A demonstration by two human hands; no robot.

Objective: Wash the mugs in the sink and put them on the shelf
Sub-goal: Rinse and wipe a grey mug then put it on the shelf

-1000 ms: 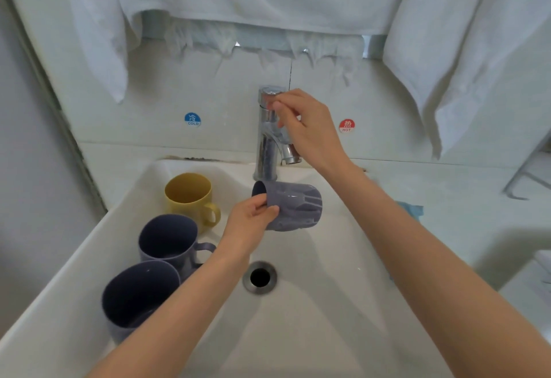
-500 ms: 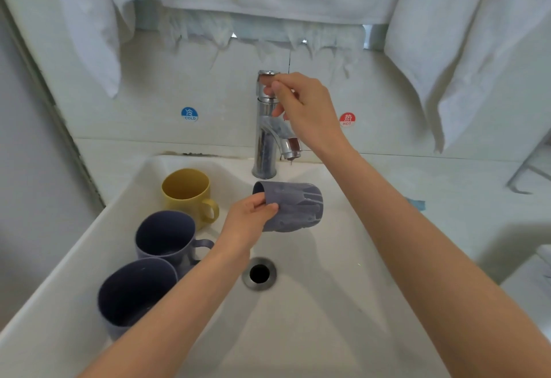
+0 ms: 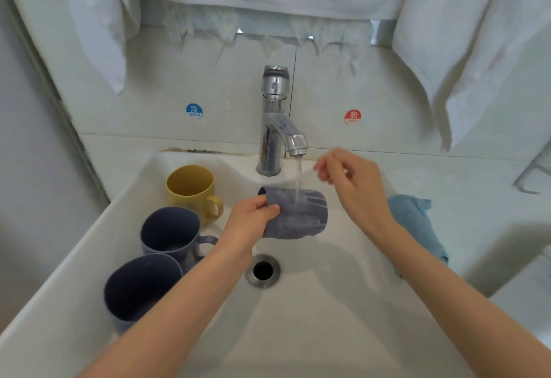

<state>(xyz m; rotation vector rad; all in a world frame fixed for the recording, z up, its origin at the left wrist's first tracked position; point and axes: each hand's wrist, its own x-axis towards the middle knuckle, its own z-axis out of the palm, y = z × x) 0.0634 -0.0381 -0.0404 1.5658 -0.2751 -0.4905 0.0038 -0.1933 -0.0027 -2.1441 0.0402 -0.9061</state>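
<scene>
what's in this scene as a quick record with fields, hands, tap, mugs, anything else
left hand: grips the held mug by its rim
held mug: on its side under the water
right hand: holds nothing, fingers loosely curled, just right of the water
tap: running, the water lands on the held mug's side
waiting in sink: yellow mug, middle blue mug, near blue mug, along the left side
drain: uncovered
blue cloth: lies right of the sink
</scene>
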